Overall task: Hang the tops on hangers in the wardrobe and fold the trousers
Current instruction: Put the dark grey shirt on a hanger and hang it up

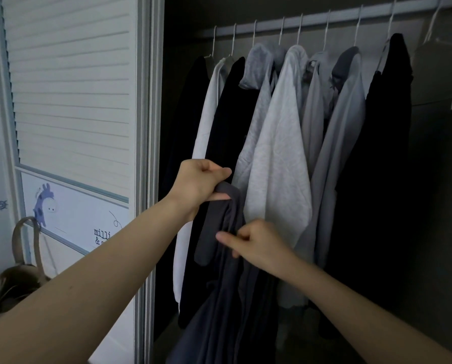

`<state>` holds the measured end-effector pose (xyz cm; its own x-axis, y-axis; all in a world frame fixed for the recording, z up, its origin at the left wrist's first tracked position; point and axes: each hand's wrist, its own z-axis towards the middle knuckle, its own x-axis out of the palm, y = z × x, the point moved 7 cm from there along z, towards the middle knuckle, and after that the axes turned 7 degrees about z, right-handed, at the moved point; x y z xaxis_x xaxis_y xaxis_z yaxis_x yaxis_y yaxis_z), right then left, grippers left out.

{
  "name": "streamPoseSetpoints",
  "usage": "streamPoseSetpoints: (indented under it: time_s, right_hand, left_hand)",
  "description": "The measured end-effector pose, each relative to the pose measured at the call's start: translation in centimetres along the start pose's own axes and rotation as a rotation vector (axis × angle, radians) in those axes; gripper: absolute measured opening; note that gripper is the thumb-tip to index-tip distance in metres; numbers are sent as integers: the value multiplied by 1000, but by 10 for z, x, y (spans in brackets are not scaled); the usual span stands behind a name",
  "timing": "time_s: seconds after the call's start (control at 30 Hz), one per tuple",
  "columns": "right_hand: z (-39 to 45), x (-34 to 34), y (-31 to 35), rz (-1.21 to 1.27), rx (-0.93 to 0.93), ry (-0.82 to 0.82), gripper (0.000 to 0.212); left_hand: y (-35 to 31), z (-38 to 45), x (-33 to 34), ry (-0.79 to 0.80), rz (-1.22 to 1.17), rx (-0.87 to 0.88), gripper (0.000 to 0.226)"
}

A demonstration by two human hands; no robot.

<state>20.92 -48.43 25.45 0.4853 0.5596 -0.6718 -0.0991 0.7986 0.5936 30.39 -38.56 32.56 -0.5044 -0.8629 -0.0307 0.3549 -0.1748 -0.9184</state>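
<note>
Left hand (198, 181): gripping the top fold of a dark grey garment (225, 261), held before the open wardrobe. Right hand (256, 241): pinching the same cloth lower down. Behind: black, white and grey tops (280, 158) on hangers along the rail (324, 18). Left: louvred door (70, 82), bag (20, 279).

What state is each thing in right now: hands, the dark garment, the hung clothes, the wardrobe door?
Left hand: grips the top of the dark grey garment.
Right hand: pinches the garment lower down.
Dark grey garment: held up, hanging loose, not on the rail.
Hung tops: on white hangers on the rail.
Louvred door: slid aside, wardrobe open.
Bag: hangs by the door.
</note>
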Motion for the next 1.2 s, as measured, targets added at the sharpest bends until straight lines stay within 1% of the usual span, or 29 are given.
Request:
streamPoseSetpoints:
  time_s: [0.03, 0.07, 0.1, 0.2, 0.23, 0.27, 0.3, 0.37, 0.4, 0.43, 0.5, 0.53, 0.57, 0.6, 0.63, 0.7, 0.73, 0.77, 0.8, 0.83, 0.87, 0.9, 0.93, 0.97, 1.0, 1.03, 1.07, 1.13, 1.2]
  right_hand:
    - [1, -5, -6, 6, 38, -60, 57]
    - [1, -9, -9, -9, 53, -107, 57]
    - [0, -11, -10, -28, 47, -130, 53]
    - [0, -10, -9, 29, 20, -53, 41]
    - [0, -10, -9, 113, 35, -27, 39]
    - [-1, -12, -10, 248, 60, -19, 35]
    - [-1, -16, -11, 421, 93, -33, 29]
    - [-1, -27, -11, 729, 153, -86, 22]
    - [-2, -35, -9, 822, 165, -107, 21]
    - [-2, -42, -7, 881, 166, -112, 21]
    - [-2, -53, 0, 922, 148, -109, 23]
    - [-2, -57, 2, 913, 142, -112, 25]
    - [-2, -61, 3, 891, 141, -123, 26]
    - [-3, -64, 3, 863, 146, -136, 26]
    - [-4, -66, 4, 840, 150, -148, 26]
    - [-7, -68, 3, 804, 152, -168, 25]
    - [-10, -69, 2, 778, 150, -183, 25]
    - [-12, -70, 1, 753, 145, -199, 25]
    - [-14, -71, 0, 736, 141, -220, 25]
    - [-16, -72, -2, 735, 138, -243, 24]
    - [-19, -76, -4, 742, 139, -270, 24]
    - [-20, -78, -6, 746, 140, -295, 25]
    - [-23, -83, -8, 740, 148, -319, 26]
    - [-26, -87, -10, 731, 161, -341, 25]
    - [-28, -90, -12, 721, 181, -354, 24]
    - [-30, -93, -16, 711, 203, -363, 24]
    - [-34, -97, -22, 705, 232, -384, 25]
    - [-42, -105, -32, 694, 289, -425, 25]
    - [-50, -114, -39, 653, 357, -434, 25]
  left_hand:
    - [-1, 0, -2, -4, -5, 5, 13]
    - [-2, 0, -3, -5, -6, 6, 13]
    - [-2, 0, -4, -8, -5, 7, 13]
    - [-1, 0, -10, -36, -18, 15, 13]
    - [1, 0, -11, -29, -31, 12, 13]
    - [6, 0, -10, 9, -29, -6, 18]
    - [15, -2, -6, 89, 3, -47, 29]
    - [46, -16, 7, 313, 157, -180, 58]
    - [63, -26, 13, 409, 248, -229, 73]
    - [78, -35, 19, 488, 330, -247, 81]
    - [100, -52, 29, 628, 466, -230, 89]
    - [108, -61, 34, 699, 477, -222, 87]
    - [113, -67, 41, 758, 420, -227, 80]
    - [116, -71, 46, 788, 306, -253, 71]
    - [115, -70, 53, 779, 197, -267, 63]
    - [111, -59, 60, 647, 104, -254, 54]
    - [112, -53, 61, 580, 81, -272, 50]
    - [114, -50, 63, 543, 1, -302, 47]
    - [114, -51, 66, 553, -68, -305, 47]
    - [112, -53, 68, 573, -87, -254, 45]
    - [106, -58, 68, 593, 5, -140, 40]
    - [105, -59, 65, 564, 171, -5, 31]
    - [105, -58, 60, 487, 361, 133, 20]
    - [109, -55, 60, 424, 458, 224, 17]
    - [111, -53, 58, 384, 475, 243, 27]
    - [113, -50, 57, 377, 431, 218, 39]
    - [114, -48, 60, 403, 376, 183, 45]
    - [108, -44, 60, 436, 235, 163, 45]
    - [95, -39, 53, 393, 72, 122, 35]
